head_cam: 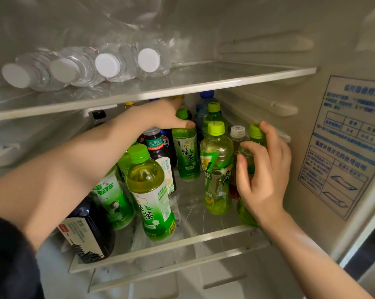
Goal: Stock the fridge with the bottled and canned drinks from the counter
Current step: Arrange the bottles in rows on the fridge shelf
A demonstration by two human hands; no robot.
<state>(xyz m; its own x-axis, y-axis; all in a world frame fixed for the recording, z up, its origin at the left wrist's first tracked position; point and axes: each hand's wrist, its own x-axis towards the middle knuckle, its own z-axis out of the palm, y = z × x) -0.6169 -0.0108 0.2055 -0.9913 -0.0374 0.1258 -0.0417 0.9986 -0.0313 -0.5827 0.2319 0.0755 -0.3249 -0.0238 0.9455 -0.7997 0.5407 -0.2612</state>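
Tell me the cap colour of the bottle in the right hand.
Lime green. The cap shows best in the head view, just beside the right hand fingertips.

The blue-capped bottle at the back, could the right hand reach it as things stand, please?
Probably not directly: the right hand grips a green bottle, and a green-capped bottle stands just before the blue-capped bottle.
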